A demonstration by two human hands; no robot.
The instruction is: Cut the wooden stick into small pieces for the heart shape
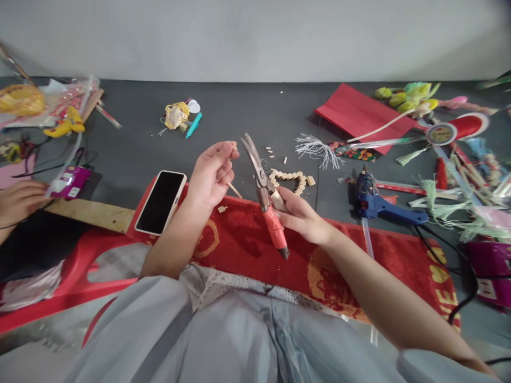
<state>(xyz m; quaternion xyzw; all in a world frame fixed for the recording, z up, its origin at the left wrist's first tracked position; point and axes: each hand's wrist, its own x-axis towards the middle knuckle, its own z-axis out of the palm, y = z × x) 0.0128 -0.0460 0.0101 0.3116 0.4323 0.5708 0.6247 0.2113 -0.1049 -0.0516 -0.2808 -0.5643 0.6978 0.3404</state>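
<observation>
My right hand (pixel 299 215) is closed around red-handled pruning shears (pixel 264 194), their slightly parted blades pointing up and away from me. A pale piece shows beside the fingers; what it is I cannot tell. To the left, my left hand (pixel 212 173) is closed, thumb and forefinger pinched near the blade tips. From its lower fingers sticks out a thin wooden stick (pixel 235 190). Beyond the shears lies a heart-shaped outline of short stick pieces (pixel 288 176). Loose cut bits (pixel 271 156) are scattered near it, and a few more (pixel 222 209) rest on the red towel (pixel 247 234).
A phone (pixel 160 202) lies left of my left arm. A blue glue gun (pixel 383 205) with its cord, red paper (pixel 359 114), a ribbon spool (pixel 457 129) and tassels crowd the right. At far left are another person's hand (pixel 24 197) and a purple box (pixel 71 182).
</observation>
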